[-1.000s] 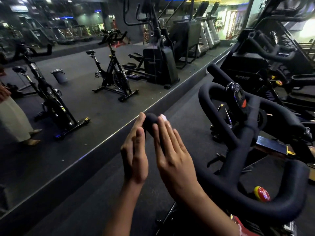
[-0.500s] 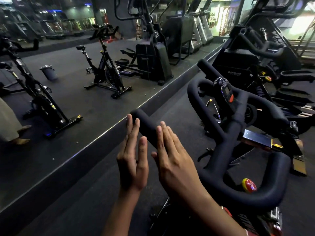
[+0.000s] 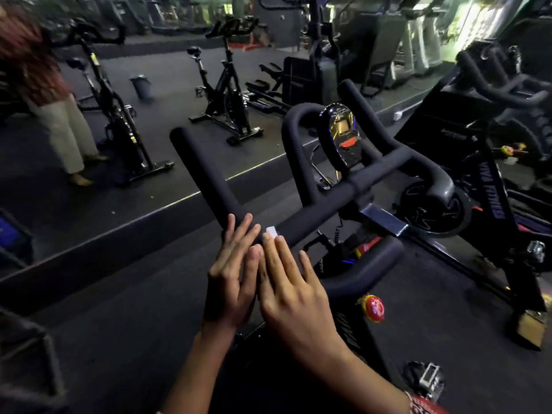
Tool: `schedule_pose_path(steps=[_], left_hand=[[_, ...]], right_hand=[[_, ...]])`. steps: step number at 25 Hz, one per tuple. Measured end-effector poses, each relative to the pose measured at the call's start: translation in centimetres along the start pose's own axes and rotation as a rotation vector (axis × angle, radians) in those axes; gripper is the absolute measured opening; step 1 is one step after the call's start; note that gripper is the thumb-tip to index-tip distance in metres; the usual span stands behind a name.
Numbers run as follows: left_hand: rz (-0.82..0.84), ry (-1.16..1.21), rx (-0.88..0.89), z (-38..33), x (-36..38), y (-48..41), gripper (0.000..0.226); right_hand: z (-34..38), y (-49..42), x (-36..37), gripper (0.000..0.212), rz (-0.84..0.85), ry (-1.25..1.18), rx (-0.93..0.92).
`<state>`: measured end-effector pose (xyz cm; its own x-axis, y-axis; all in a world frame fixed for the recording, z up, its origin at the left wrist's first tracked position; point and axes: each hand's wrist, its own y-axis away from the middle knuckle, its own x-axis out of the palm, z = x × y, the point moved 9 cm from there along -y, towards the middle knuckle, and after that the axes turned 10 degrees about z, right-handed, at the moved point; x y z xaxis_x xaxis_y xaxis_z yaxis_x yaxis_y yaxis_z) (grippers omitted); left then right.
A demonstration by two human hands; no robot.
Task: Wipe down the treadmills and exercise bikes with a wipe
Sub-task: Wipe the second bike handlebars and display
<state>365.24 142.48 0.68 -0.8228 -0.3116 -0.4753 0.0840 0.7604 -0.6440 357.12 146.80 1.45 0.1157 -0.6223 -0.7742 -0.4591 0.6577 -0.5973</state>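
A black exercise bike stands right in front of me. Its padded handlebar has a left prong rising toward the mirror and a crossbar with a shiny console. My left hand lies flat against the base of that prong, fingers straight. My right hand presses beside it from the right, also with straight fingers. A small white piece of the wipe shows under my right fingertips on the bar; the rest of it is hidden.
A red knob sits on the bike frame below the bars. A wall mirror on a low ledge reflects other bikes and a standing person. More black machines crowd the right side.
Both hands have slid down the left prong from its tip to its base near the crossbar. The wipe shows again at my right fingertips. The view has swung to the right.
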Motion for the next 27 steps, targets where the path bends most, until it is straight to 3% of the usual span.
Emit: schedule_pose_path(steps=[6, 9, 11, 14, 16, 20, 23, 25, 27], left_hand=[[-0.092, -0.056, -0.151, -2.8, 1.9, 2.4, 0.055], [-0.104, -0.118, -0.195, -3.3, 2.4, 2.6, 0.049], [-0.107, -0.150, -0.203, -3.5, 2.5, 2.6, 0.050], [-0.093, -0.222, -0.151, -3.8, 2.4, 2.5, 0.057], [-0.091, -0.244, -0.143, -3.8, 2.2, 2.6, 0.059], [-0.099, -0.251, -0.155, -3.7, 2.3, 2.7, 0.057], [-0.100, -0.264, -0.118, -3.7, 2.1, 2.6, 0.055], [-0.088, -0.286, -0.083, -3.9, 1.8, 2.4, 0.053], [-0.095, -0.288, -0.082, -3.7, 1.1, 2.2, 0.052]], right_hand=[[-9.1, 5.7, -1.5, 0.036, -0.109, -0.211, -0.231], [-14.5, 5.1, -1.3, 0.039, -0.142, -0.340, 0.004], [-13.0, 4.7, -1.0, 0.033, -0.137, -0.427, 0.132], [-7.7, 5.4, -0.8, 0.035, -0.100, -0.447, -0.108], [-9.8, 5.2, -0.8, 0.039, -0.093, -0.399, -0.166], [-13.7, 5.8, -0.5, 0.034, -0.141, -0.483, 0.198], [-7.4, 4.8, -1.1, 0.034, 0.000, -0.547, 0.005], [-8.8, 1.4, -1.9, 0.039, 0.053, -0.760, 0.051], [-11.1, -2.4, -2.6, 0.029, -0.028, -0.853, 0.126]])
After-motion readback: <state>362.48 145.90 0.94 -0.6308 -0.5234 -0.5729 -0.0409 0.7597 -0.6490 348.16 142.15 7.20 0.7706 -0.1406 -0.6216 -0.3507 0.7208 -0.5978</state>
